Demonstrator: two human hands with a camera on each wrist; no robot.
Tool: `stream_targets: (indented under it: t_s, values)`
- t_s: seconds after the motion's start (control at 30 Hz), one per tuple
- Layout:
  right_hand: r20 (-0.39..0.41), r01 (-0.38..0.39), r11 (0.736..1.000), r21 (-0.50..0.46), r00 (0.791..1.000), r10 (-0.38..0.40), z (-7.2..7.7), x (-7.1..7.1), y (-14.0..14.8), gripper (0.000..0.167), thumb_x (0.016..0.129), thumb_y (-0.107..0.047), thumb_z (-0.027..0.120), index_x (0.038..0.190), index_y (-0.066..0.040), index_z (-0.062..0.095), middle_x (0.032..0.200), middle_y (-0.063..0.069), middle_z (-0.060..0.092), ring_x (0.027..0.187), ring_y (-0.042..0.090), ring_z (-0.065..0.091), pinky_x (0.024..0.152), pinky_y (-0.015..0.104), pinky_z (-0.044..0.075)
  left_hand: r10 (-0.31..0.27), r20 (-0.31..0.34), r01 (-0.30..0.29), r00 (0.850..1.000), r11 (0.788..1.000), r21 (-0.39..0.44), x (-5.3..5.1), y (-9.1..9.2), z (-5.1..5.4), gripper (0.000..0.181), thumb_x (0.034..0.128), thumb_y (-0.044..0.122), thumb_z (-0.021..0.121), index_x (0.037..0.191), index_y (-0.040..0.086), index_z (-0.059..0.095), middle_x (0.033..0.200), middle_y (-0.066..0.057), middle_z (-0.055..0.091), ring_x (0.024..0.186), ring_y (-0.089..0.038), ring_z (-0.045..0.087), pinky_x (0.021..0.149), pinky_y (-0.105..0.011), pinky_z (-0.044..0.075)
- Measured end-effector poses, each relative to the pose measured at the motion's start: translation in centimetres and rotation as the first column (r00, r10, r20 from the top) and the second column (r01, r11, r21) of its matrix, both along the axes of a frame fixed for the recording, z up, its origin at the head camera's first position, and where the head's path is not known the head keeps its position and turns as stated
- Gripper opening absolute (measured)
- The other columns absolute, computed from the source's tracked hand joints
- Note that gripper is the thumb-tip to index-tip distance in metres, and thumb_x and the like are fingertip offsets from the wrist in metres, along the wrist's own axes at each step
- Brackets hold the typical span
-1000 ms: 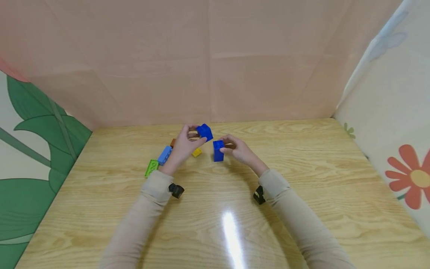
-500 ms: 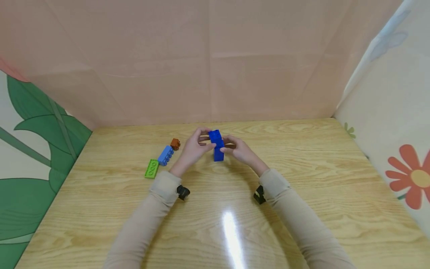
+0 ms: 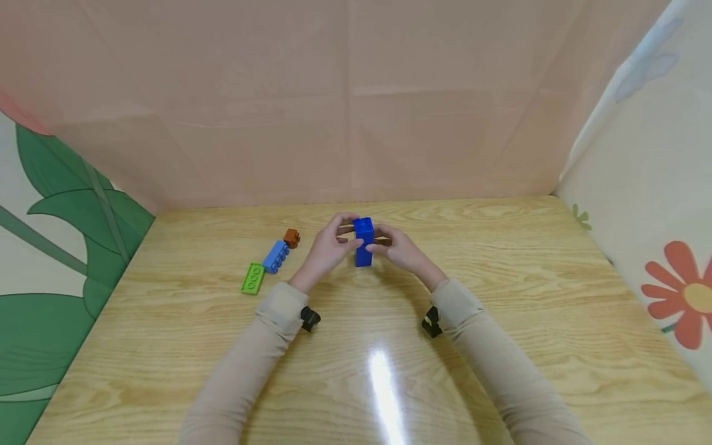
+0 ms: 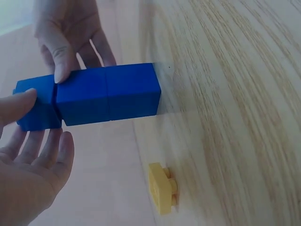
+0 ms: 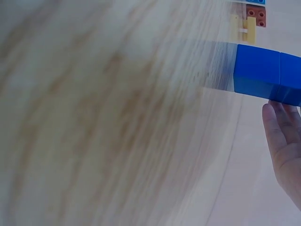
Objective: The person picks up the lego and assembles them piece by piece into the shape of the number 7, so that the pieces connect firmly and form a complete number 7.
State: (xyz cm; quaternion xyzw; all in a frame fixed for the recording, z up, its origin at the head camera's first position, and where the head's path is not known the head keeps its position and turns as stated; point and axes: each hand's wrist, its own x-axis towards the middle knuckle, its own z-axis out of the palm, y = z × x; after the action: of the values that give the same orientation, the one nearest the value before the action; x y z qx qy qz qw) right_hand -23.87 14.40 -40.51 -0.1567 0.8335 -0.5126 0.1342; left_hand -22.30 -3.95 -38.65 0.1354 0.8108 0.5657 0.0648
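Note:
A short tower of dark blue toy building blocks (image 3: pixel 363 258) stands upright on the wooden table in the head view. My left hand (image 3: pixel 328 248) pinches the top blue block (image 4: pixel 36 106) between thumb and fingers. Below it, my right hand (image 3: pixel 402 250) grips the two lower blocks from the other side, its thumb near the upper joint. The left wrist view shows a thin seam between the top block and those under it, and the top one is lined up with them. Whether it is fully pressed down I cannot tell.
Left of the hands lie a green brick (image 3: pixel 253 279), a light blue brick (image 3: pixel 275 256) and a small brown-orange brick (image 3: pixel 292 238). A yellow brick (image 4: pixel 161 188) is on the table near the tower, hidden in the head view. A wall sheet borders the table's (image 3: pixel 500 278) back.
My left hand has moved right with the blue block, from beside the tower to on top of it, and the block has straightened from tilted. The right hand keeps its hold in place.

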Motion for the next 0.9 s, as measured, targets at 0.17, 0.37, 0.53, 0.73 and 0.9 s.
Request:
stream_targets:
  t_s: [0.17, 0.37, 0.53, 0.73, 0.9]
  values:
    - [0.007, -0.006, 1.000, -0.006, 1.000, 0.006, -0.06, 0.05, 0.04, 0.040, 0.097, -0.011, 0.053, 0.134, 0.004, 0.046, 0.132, 0.024, 0.052, 0.131, 0.042, 0.045, 0.110, 0.050, 0.039, 0.010, 0.003, -0.010, 1.000, 1.000, 0.003, 0.08, 0.20, -0.02, 0.046, 0.0933, 0.029, 0.062, 0.135, 0.017, 0.047, 0.137, -0.006, 0.053, 0.128, -0.024, 0.050, 0.104, -0.042, 0.046]
    - [0.019, -0.015, 1.000, -0.015, 1.000, 0.015, -0.14, 0.22, 0.01, 0.042, 0.099, -0.012, 0.052, 0.138, 0.002, 0.043, 0.136, 0.024, 0.050, 0.132, 0.042, 0.044, 0.110, 0.050, 0.040, 0.031, -0.024, -0.031, 0.999, 0.999, -0.008, 0.01, 0.38, -0.26, 0.045, 0.0939, 0.035, 0.060, 0.134, 0.016, 0.049, 0.134, -0.006, 0.055, 0.126, -0.024, 0.052, 0.102, -0.041, 0.048]
    - [-0.019, -0.013, 1.000, -0.026, 1.000, 0.013, -0.18, 0.38, -0.07, 0.043, 0.098, -0.011, 0.052, 0.138, 0.003, 0.042, 0.136, 0.025, 0.050, 0.132, 0.042, 0.045, 0.110, 0.049, 0.041, 0.037, -0.070, -0.038, 0.997, 0.999, -0.021, -0.25, 0.47, -0.51, 0.046, 0.0956, 0.034, 0.057, 0.135, 0.012, 0.048, 0.132, -0.009, 0.056, 0.123, -0.027, 0.053, 0.099, -0.043, 0.049]
    - [-0.062, -0.007, 1.000, -0.027, 0.998, 0.005, -0.46, 0.46, -0.01, 0.044, 0.098, -0.009, 0.052, 0.139, 0.005, 0.041, 0.135, 0.027, 0.050, 0.130, 0.042, 0.046, 0.109, 0.048, 0.041, 0.027, -0.106, -0.031, 0.994, 0.999, -0.034, -0.43, 0.53, -0.81, 0.044, 0.0967, 0.032, 0.055, 0.134, 0.010, 0.048, 0.132, -0.009, 0.056, 0.122, -0.027, 0.054, 0.097, -0.041, 0.050]
    - [-0.019, 0.011, 0.998, -0.059, 1.000, -0.012, -0.58, 0.44, 0.00, 0.053, 0.098, -0.008, 0.052, 0.144, 0.004, 0.030, 0.137, 0.029, 0.047, 0.130, 0.043, 0.045, 0.108, 0.049, 0.042, 0.030, -0.094, -0.034, 0.995, 0.999, -0.034, -0.33, 0.56, -0.66, 0.043, 0.0965, 0.032, 0.056, 0.133, 0.011, 0.049, 0.132, -0.008, 0.056, 0.122, -0.027, 0.054, 0.098, -0.042, 0.049]
